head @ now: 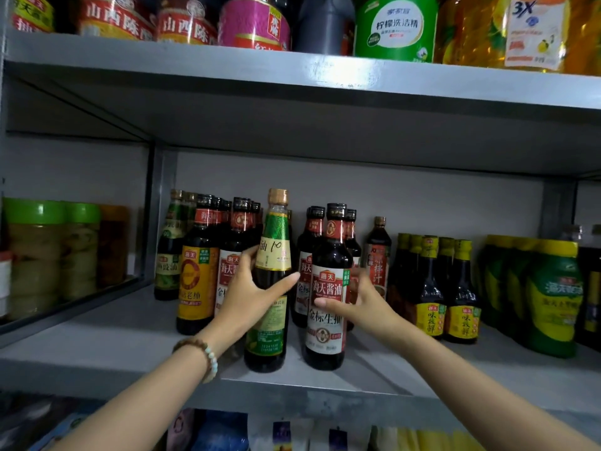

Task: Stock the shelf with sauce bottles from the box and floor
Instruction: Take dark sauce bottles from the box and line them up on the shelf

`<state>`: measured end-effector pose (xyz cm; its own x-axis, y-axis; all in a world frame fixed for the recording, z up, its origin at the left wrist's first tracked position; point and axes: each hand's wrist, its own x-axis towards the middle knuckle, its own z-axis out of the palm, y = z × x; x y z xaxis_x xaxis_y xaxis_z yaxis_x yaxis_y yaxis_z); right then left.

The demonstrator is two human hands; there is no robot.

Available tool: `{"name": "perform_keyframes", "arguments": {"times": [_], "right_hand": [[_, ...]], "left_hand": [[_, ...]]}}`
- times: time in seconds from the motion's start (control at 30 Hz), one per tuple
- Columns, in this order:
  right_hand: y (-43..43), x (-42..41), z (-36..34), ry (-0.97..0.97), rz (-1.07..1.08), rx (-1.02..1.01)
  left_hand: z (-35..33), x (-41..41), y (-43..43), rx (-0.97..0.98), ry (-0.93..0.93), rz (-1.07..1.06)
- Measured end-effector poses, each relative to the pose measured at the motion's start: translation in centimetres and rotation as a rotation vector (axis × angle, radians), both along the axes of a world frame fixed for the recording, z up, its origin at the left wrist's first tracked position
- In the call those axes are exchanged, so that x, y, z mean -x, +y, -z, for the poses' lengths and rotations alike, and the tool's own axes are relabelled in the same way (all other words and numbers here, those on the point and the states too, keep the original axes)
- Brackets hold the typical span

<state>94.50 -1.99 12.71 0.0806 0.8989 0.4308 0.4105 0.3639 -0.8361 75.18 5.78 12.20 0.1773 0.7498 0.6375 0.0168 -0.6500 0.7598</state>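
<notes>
Both my arms reach onto the grey middle shelf [97, 349]. My left hand [250, 292] wraps the tall dark bottle with the green and cream label and gold cap [271, 255], which stands upright near the front edge. My right hand [357, 301] grips the red-labelled soy sauce bottle [328, 288] from its right side; that bottle also stands on the shelf. Behind them stand several more dark sauce bottles [208, 255]. The box and the floor are out of view.
Small yellow-labelled bottles [432, 294] and green-yellow shrink-wrapped packs [549, 297] fill the shelf's right. Green-lidded jars [35, 255] sit in the left bay beyond a metal upright [153, 216]. Large jugs [395, 27] line the shelf above. Bare shelf lies front left.
</notes>
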Motion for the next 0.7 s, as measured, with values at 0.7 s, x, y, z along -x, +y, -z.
{"name": "perform_keyframes", "arguments": {"times": [0.7], "right_hand": [[6.2,0.8,3.7,0.021,0.239,-0.065]], "left_hand": [[3.9,1.0,-0.4,0.168,0.160,0.110]]}}
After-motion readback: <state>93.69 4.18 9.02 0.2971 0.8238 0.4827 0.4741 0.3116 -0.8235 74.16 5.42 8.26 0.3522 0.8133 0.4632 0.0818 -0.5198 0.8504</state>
